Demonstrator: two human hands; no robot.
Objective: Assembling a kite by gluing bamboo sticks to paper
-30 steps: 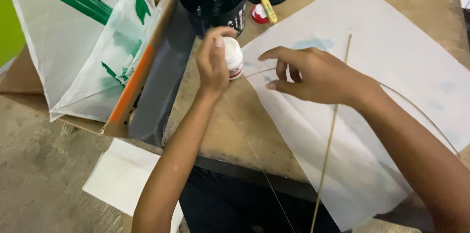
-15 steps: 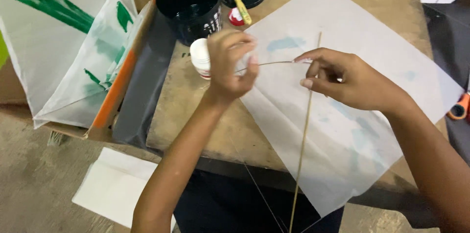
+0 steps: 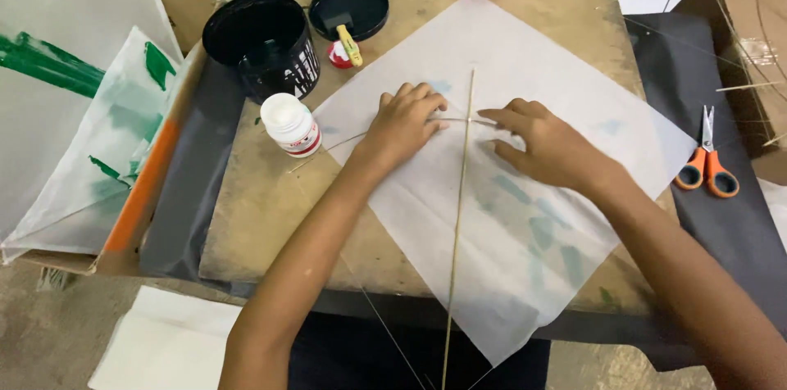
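Pressed flat on the white tissue sheet (image 3: 525, 218) at the crossing of two thin sticks: left hand (image 3: 406, 124) with fingers spread just left of the long upright stick (image 3: 459, 218), right hand (image 3: 545, 144) just right of it with fingers extended onto the thin cross stick (image 3: 447, 120), neither hand pinching anything. Ran straight toward and away from the body between the two hands, that long stick, about equally near each. Stood further left of the stick on the wooden counter (image 3: 262, 218): a small white bottle (image 3: 289, 124), a black pot (image 3: 258, 42); well off to its right, orange-handled scissors (image 3: 707, 165).
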